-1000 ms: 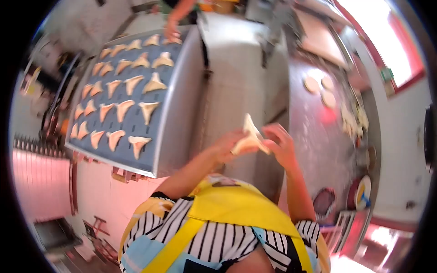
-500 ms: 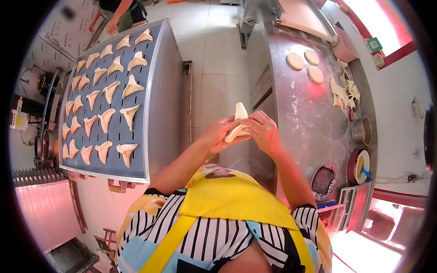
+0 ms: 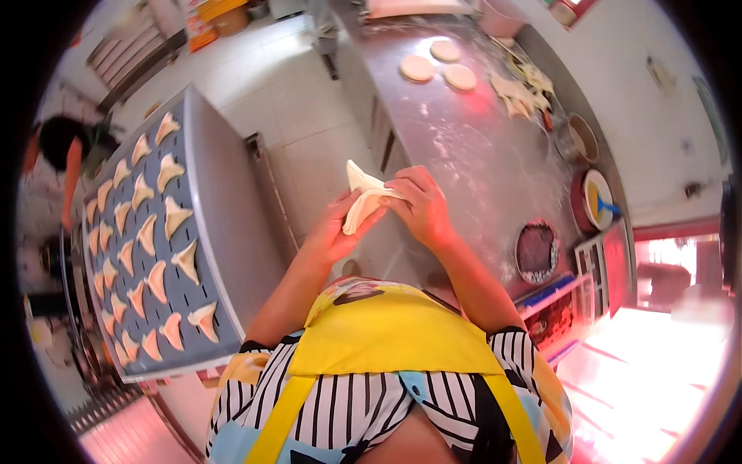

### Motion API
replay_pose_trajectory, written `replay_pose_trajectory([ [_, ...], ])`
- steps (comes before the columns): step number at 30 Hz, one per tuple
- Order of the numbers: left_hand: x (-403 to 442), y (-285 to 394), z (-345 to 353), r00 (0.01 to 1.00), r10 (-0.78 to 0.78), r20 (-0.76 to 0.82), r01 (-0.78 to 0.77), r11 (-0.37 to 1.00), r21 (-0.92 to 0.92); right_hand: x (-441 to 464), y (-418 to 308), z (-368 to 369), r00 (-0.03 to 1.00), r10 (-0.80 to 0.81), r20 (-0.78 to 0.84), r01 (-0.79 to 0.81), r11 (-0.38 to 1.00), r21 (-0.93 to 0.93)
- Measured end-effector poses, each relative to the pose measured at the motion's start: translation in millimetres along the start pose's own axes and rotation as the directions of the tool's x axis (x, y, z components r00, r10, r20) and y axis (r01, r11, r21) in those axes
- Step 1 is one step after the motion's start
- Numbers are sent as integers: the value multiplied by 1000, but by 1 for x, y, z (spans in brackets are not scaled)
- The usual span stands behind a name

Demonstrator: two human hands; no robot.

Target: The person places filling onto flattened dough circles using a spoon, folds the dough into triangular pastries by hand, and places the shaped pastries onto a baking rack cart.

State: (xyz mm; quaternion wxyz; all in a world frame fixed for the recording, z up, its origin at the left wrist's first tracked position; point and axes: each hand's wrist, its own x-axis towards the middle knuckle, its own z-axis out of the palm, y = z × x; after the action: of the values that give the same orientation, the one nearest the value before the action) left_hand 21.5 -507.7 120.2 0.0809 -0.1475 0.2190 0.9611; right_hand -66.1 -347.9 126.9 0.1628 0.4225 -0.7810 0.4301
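Between my two hands, in front of the yellow apron, is a folded three-pointed dough piece (image 3: 363, 203). My left hand (image 3: 336, 232) holds its lower left side from beneath. The fingers of my right hand (image 3: 421, 207) pinch its right corner. To the left, rows of similar folded dough pieces (image 3: 185, 261) lie on a dark slotted tray (image 3: 202, 295). Right of my hands, three flat dough rounds (image 3: 417, 68) lie on a floured metal worktop (image 3: 471, 155), with dough scraps (image 3: 516, 94) farther right.
Another person (image 3: 73, 151) bends beside the tray at the far left, one arm hanging down. Along the worktop's right side stand a metal ring (image 3: 580, 139), a round container with a blue-handled tool (image 3: 597, 199), a dark round dish (image 3: 537, 251) and a clear bin (image 3: 560, 317).
The view has turned toward the right-hand worktop, so the tray appears tilted and farther left. My hands have shifted on the dough, whose folds now show differently. The other person is now bent over.
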Motion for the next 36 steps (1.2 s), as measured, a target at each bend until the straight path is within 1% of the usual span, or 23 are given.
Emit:
replay_pose_trajectory([
  [2,10,-10,1,997,4,80,-8,999,52,-16,8,-8,997,41,-59,-44,998,-53],
  [4,24,-22,-12,997,-65,36,65,998,-14,-35,19,-13,981,65,-183,-88,989,-121],
  [5,30,-24,-12,993,-107,51,107,994,4,-44,19,-22,975,165,-149,-188,969,-158],
  [6,37,-25,-18,984,-162,70,161,987,17,-66,35,-10,945,321,-65,-328,931,-159],
  [7,43,-31,-22,965,-197,174,189,980,65,-66,26,-21,858,511,59,-502,856,-124],
  [8,68,-35,-42,968,-195,157,199,980,-12,-73,34,-28,970,243,17,-231,941,-247],
  [9,48,-44,10,961,-257,101,260,966,-11,-69,24,-44,976,217,-29,-219,969,-117],
  [10,53,-57,6,966,-144,214,48,915,402,-66,10,-60,933,321,-163,-292,939,180],
  [11,57,-61,2,952,-139,274,-26,852,523,-73,10,-70,921,336,-198,-302,935,184],
  [12,60,-65,-2,933,-133,333,-113,772,625,-85,18,-71,926,343,-159,-325,937,132],
  [13,60,-65,5,939,-211,271,26,831,555,-91,13,-87,925,351,-143,-330,931,153],
  [15,63,-78,26,930,-258,262,2,714,700,-101,10,-113,921,353,-166,-326,930,169],
  [18,67,-98,47,891,-308,334,-170,457,873,-126,14,-133,908,347,-233,-318,935,153],
  [20,68,-108,65,835,-359,417,-381,168,909,-137,18,-143,904,339,-259,-319,940,117],
  [23,71,-121,85,790,-443,424,-479,-14,878,-136,8,-153,858,191,-477,-306,936,-175],
  [24,78,-126,80,829,-477,294,-103,386,917,-139,10,-154,879,185,-439,-288,940,-181],
  [25,90,-133,69,808,-562,176,310,661,683,-141,15,-154,900,175,-400,-267,945,-187],
  [26,93,-139,75,732,-673,106,636,731,248,-141,17,-157,918,165,-360,-245,951,-190],
  [29,90,-150,92,702,-676,223,597,730,332,-147,20,-167,924,198,-328,-290,920,-262],
  [31,96,-156,85,707,-602,370,303,732,611,-151,19,-172,890,157,-428,-267,941,-209],
  [32,95,-160,90,686,-573,447,125,699,704,-153,18,-176,869,138,-475,-251,951,-182],
  [35,92,-166,110,719,-654,237,554,744,374,-167,18,-188,868,193,-457,-325,917,-230],
  [36,93,-170,110,716,-631,299,445,742,501,-169,16,-192,853,195,-483,-340,912,-231],
])
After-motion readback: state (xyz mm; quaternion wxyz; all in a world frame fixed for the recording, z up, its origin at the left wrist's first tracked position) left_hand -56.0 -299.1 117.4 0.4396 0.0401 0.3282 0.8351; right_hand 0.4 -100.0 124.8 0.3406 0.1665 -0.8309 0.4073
